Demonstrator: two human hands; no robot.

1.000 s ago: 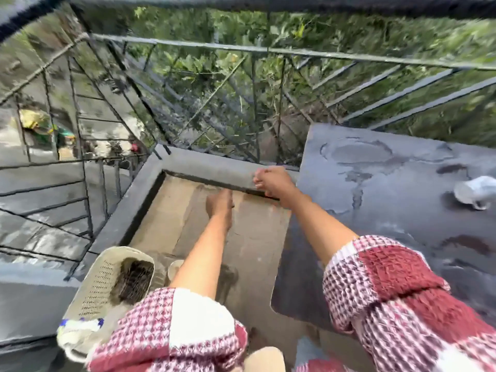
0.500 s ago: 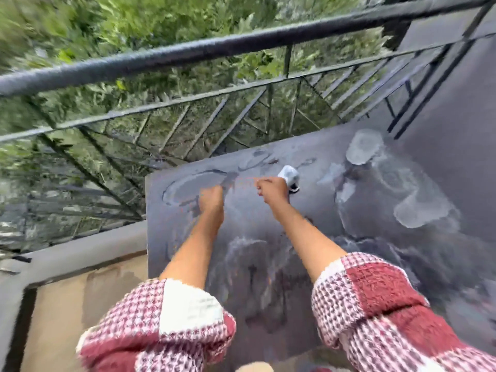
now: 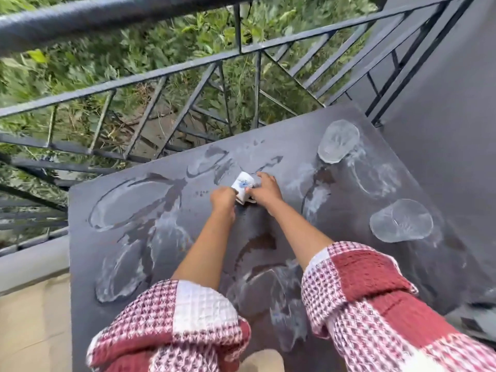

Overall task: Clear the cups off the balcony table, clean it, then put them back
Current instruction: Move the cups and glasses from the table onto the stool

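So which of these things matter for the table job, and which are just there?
Job: white cup, gripped by left hand and right hand; far clear cup; near clear cup; stained table.
Just there: railing; plants beyond it.

The scene is lit by soft, even daylight; only faint shadows are cast on the dark grey stained tabletop point(image 3: 281, 146). The small white blue-printed cup point(image 3: 243, 183) and the red-and-white checked sleeves point(image 3: 375, 304) are smeared by motion blur. The dark grey metal railing point(image 3: 188, 68) is bowed by wide-angle distortion toward the edges.
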